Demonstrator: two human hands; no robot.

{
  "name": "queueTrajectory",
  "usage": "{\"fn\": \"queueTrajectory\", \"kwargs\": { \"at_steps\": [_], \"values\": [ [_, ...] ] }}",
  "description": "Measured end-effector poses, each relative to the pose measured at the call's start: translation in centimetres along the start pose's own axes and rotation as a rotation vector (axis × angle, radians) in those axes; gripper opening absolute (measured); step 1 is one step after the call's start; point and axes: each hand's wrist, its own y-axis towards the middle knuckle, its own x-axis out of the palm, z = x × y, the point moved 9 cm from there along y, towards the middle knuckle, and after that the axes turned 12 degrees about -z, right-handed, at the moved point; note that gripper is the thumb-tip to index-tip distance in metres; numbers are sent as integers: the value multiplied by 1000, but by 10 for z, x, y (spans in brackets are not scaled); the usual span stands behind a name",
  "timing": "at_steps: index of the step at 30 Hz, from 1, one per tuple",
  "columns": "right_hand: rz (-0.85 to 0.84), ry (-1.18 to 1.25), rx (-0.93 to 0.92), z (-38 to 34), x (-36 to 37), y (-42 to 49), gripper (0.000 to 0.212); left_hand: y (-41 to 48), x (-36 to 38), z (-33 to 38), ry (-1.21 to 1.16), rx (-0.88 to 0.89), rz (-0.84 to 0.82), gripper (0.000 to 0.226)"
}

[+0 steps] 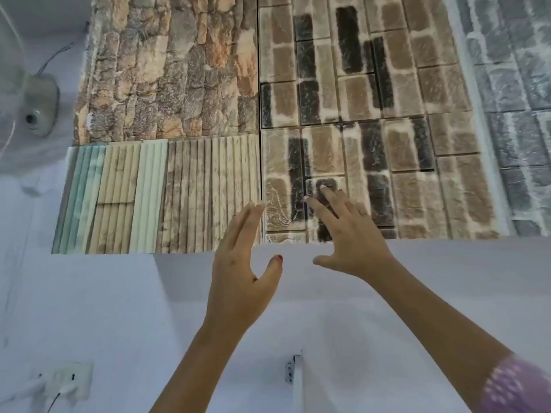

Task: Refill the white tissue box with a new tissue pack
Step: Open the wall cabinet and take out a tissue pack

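Observation:
Neither the white tissue box nor a tissue pack is in view. I am looking up at a wall. My left hand is raised in front of it, fingers apart and thumb out, holding nothing. Beside it my right hand is also raised with fingers spread, empty, its fingertips over a brick-pattern wall panel. A gap separates the two hands.
Stone-pattern and striped wood-pattern panels cover the upper wall, with plain white wall below. A wall fan is at the far left. A power socket with a plugged cable sits at the lower left.

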Motion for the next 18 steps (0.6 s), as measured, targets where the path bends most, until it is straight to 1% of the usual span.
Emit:
{"fn": "queueTrajectory", "kwargs": {
  "at_steps": [1, 3, 5, 8, 9, 13, 15, 17, 18],
  "values": [
    [9, -45, -21, -5, 7, 7, 105, 2, 1, -8, 5, 0, 9, 69],
    [113, -126, -66, -15, 15, 21, 102, 9, 7, -26, 34, -29, 13, 69],
    [240, -202, -94, -29, 19, 31, 91, 14, 11, -38, 44, -28, 2, 70],
    [362, -236, -92, -40, 13, 39, 78, 17, 11, -46, 73, -19, 14, 70],
    [380, -254, -113, -43, 13, 39, 77, 17, 11, -48, 79, -19, 11, 70],
    [352, -340, -159, -53, 7, 29, 75, 15, 0, -40, 55, -29, 24, 68],
    [376, -317, -164, -58, -6, 16, 74, 12, -10, -28, -26, -51, 65, 66],
    [420, -249, -168, -63, -27, -6, 74, 7, -17, -14, -221, -114, 72, 66],
    [446, -212, -160, -65, -40, -19, 76, 5, -17, -5, -357, -154, 42, 66]
  ]
}}
